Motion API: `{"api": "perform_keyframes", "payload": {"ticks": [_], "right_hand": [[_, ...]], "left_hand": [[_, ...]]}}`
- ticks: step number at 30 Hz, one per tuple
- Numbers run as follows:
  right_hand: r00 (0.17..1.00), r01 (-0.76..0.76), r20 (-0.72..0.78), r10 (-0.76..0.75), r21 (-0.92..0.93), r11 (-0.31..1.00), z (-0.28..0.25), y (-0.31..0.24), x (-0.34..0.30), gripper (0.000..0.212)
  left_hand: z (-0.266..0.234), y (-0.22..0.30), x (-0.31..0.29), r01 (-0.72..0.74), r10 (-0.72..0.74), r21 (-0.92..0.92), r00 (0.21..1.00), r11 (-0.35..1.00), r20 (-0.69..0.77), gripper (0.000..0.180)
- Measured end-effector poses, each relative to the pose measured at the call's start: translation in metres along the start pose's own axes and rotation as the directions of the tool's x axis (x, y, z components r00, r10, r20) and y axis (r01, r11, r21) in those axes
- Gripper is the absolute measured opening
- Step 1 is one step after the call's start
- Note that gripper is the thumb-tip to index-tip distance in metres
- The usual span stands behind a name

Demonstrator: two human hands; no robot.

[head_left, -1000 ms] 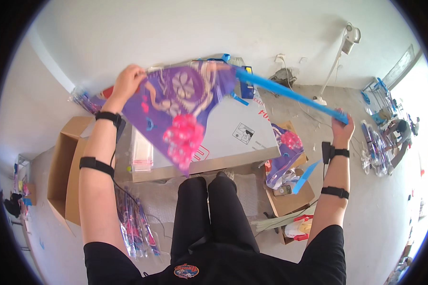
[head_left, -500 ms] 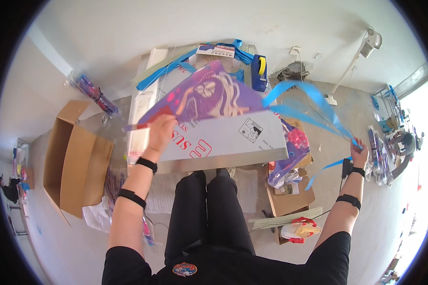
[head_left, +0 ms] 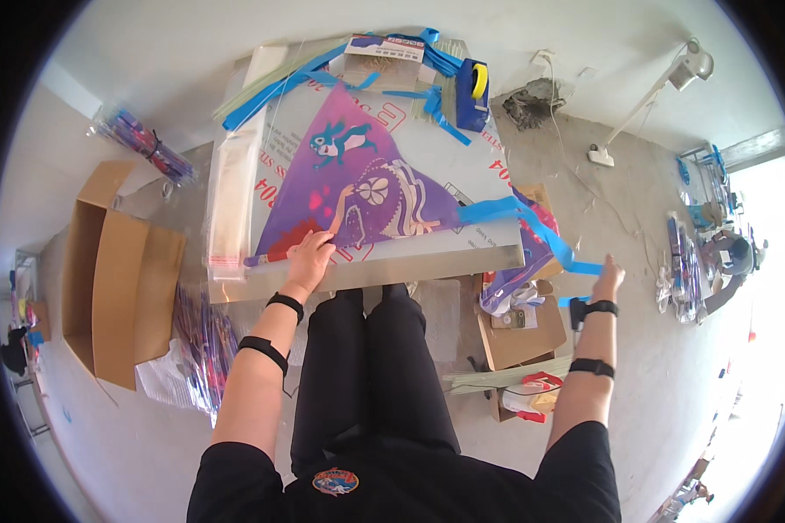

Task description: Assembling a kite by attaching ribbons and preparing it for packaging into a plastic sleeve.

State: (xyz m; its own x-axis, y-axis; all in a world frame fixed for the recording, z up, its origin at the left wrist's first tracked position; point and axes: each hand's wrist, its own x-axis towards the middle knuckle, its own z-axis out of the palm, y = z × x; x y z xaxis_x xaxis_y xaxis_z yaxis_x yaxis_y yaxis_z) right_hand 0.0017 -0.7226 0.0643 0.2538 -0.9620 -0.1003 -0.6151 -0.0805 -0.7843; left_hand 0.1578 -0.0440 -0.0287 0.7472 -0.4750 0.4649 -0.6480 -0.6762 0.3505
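Observation:
A purple triangular kite [head_left: 323, 187], printed with a cartoon figure, lies spread on the sheet-covered table [head_left: 384, 261]. My left hand [head_left: 310, 259] rests on its near edge, fingers stretched over the fabric. From the kite's right corner runs a blue ribbon [head_left: 541, 228], crossing the table's right edge. Its far end is in my right hand [head_left: 610, 277], which is closed on it, out to the right of the table. Another short blue strip hangs by the right wrist.
Blue ribbons [head_left: 275, 98], a small box [head_left: 384, 52] and a blue tape dispenser [head_left: 473, 100] sit at the table's back. An open carton [head_left: 118, 288] stands left. A cardboard box [head_left: 519, 336] with purple fabric is at right; a lamp [head_left: 693, 65] stands behind. Another person [head_left: 737, 261] works far right.
The raised kite has come down flat on the table. My right hand has moved left and slightly nearer with the ribbon, which now hangs lower; my left hand has shifted along the near edge.

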Motion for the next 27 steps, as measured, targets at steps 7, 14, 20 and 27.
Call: {"api": "perform_keyframes", "payload": {"ticks": [7, 14, 20, 27], "right_hand": [[0.572, 0.815, 0.426, -0.701, -0.194, 0.547, 0.134, -0.043, -0.218, 0.055], [-0.248, 0.944, 0.685, -0.685, 0.33, -0.012, 0.191, -0.065, -0.328, 0.047], [-0.114, 0.988, 0.745, -0.657, 0.153, 0.003, 0.197, -0.052, -0.337, 0.051], [-0.103, 0.993, 0.761, -0.641, 0.115, -0.022, 0.196, -0.048, -0.342, 0.053]], "left_hand": [[-0.013, -0.003, -0.006, -0.042, 0.045, -0.051, 0.998, 0.998, 0.052, 0.013], [-0.008, 0.005, -0.003, -0.058, 0.06, -0.027, 0.991, 0.998, 0.118, 0.015], [-0.011, 0.011, -0.004, 0.039, -0.025, -0.079, 0.985, 0.996, 0.171, 0.013], [-0.021, 0.022, -0.005, 0.172, -0.143, -0.117, 0.965, 0.978, 0.222, 0.059]]}}
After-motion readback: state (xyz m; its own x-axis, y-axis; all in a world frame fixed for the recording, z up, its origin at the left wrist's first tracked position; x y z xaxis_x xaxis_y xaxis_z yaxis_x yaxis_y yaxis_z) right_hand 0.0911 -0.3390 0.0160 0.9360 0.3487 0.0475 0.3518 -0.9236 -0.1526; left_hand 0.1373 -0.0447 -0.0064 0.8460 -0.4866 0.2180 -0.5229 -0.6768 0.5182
